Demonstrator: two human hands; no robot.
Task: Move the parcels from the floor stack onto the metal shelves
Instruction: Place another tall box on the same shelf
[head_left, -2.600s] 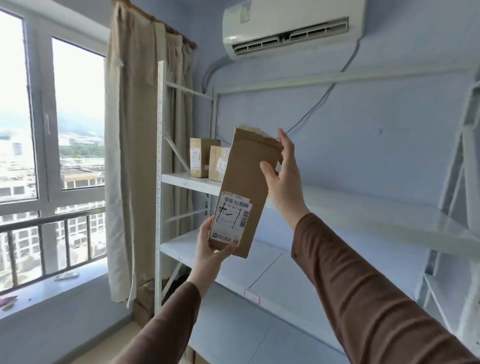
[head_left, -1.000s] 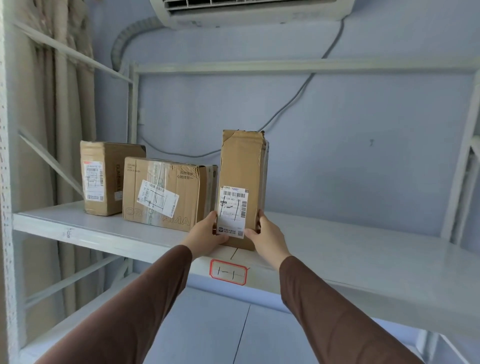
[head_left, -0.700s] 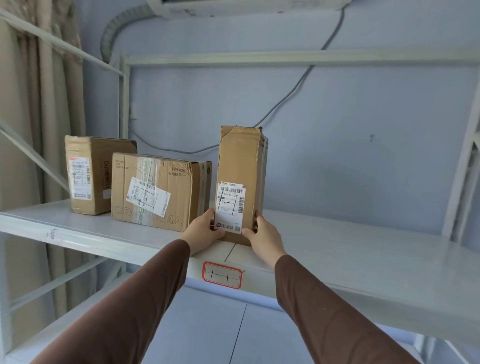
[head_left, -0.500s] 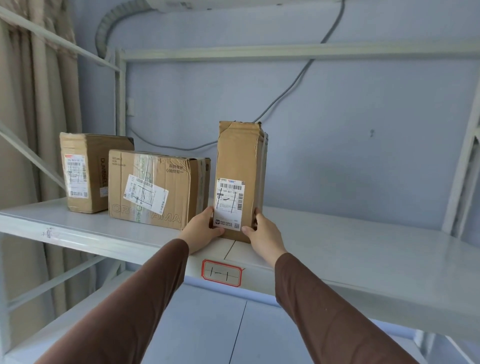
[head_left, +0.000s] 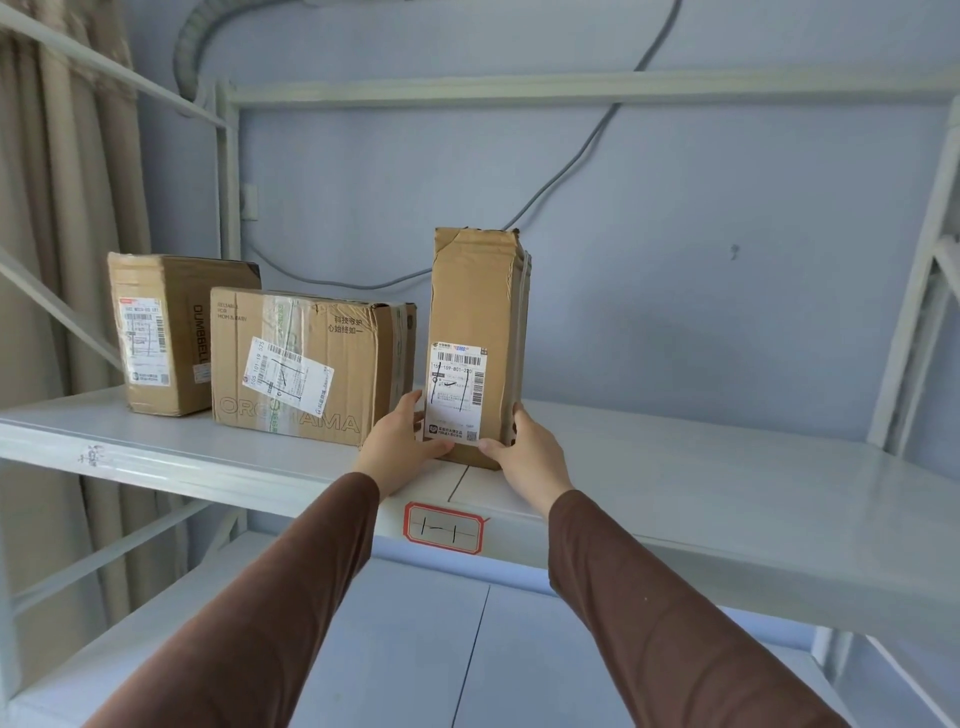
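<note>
The tall parcel (head_left: 475, 343) now stands upright on the upper metal shelf (head_left: 701, 499), at the centre of the frame, where a couple of seconds ago it was held tilted in the air in front of the rack; over the last second it has barely shifted, so the placing looks all but finished. The left hand (head_left: 397, 447) is against its lower left edge and the right hand (head_left: 524, 449) cups its lower right corner, fingers (head_left: 493, 444) of both wrapped onto the cardboard, so the grasp is not yet let go. My guess is that only a last nudge and a release remain before the person goes back for another from the floor stack, which is out of sight here. Just to the left, close beside but seemingly not touching, sits a wide parcel (head_left: 306, 364) with a slanted label, and further left, towards the frame's edge, a squarer parcel (head_left: 166, 332) stands near the shelf's upright. The shelf is pale grey, smooth metal, with plenty of bare surface running to the right, and a red-bordered tag (head_left: 444, 527) is stuck to its front lip below the hands. A lower shelf (head_left: 415, 649) shows at the bottom. Behind is a blue wall with a grey cable (head_left: 561, 176) looping down, and a beige curtain (head_left: 62, 208) hangs at the upper left.
</note>
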